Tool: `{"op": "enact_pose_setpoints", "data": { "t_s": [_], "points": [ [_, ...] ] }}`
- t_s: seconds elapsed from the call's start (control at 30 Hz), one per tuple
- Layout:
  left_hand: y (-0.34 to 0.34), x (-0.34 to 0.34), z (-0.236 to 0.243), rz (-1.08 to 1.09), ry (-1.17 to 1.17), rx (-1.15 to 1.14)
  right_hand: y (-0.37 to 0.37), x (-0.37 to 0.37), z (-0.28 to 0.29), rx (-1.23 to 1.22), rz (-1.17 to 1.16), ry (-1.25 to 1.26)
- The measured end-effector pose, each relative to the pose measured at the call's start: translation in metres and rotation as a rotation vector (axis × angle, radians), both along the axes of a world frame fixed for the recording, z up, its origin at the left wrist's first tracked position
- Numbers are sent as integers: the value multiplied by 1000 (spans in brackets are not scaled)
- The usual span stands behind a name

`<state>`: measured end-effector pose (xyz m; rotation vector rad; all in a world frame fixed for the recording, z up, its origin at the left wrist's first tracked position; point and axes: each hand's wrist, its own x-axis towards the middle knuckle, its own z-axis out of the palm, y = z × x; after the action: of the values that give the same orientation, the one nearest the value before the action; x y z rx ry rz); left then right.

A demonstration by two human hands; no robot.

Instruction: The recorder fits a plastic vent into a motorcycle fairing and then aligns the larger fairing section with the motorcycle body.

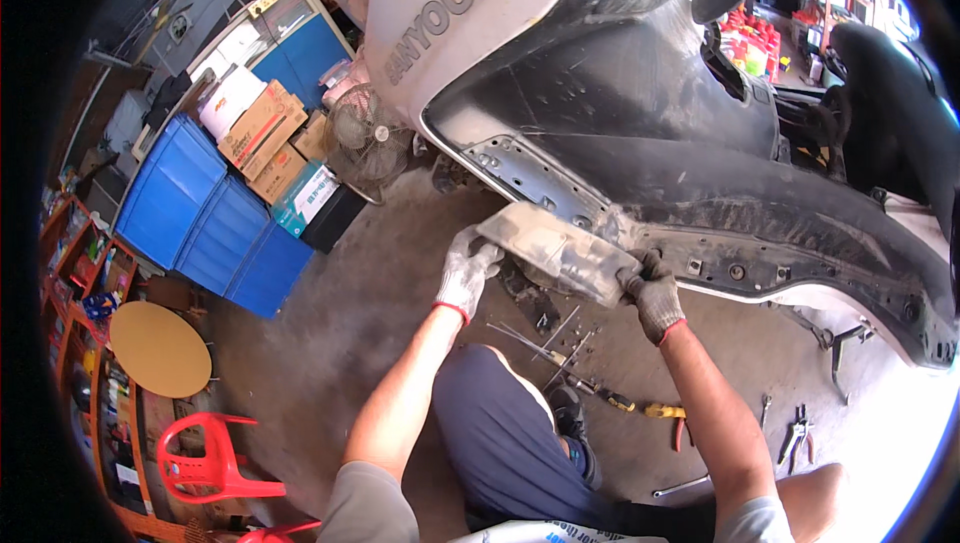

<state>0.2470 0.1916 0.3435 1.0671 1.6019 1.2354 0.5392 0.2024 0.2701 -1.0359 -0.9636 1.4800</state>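
Note:
My hands, in work gloves with red cuffs, hold a dusty beige, partly see-through plastic cover point(545, 238) between them. My left hand point(466, 273) grips its left end, and my right hand point(655, 299) is closed round its right end. Just beyond the cover is a scooter point(600, 103) with white outer panels and a black, dirt-marked inner body. The cover overlaps the lower edge of the scooter's exposed footboard area, where a metal plate point(535, 178) shows. Whether the cover touches the scooter I cannot tell.
On the concrete floor lie a yellow-and-black-handled screwdriver point(613, 399), yellow-handled pliers point(665, 411), another pair of pliers point(797, 438) and thin metal rods point(530, 341). Farther left stand a fan point(365, 133), blue bins point(180, 178), cardboard boxes point(262, 128) and a red chair point(210, 458).

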Motion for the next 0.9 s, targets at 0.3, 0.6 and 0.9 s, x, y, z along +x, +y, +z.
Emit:
{"op": "enact_pose_setpoints", "data": {
  "t_s": [0.3, 0.6, 0.9],
  "points": [
    [26, 38, 11, 20, -142, 228, 58, -25, 18, 33, 0, 55],
    [45, 40, 14, 181, 224, 354, 82, -38, 14, 113, -214, -190],
    [57, 50, 30, 258, 8, 354, 93, -33, 14, 250, -209, -563]
  ]
}}
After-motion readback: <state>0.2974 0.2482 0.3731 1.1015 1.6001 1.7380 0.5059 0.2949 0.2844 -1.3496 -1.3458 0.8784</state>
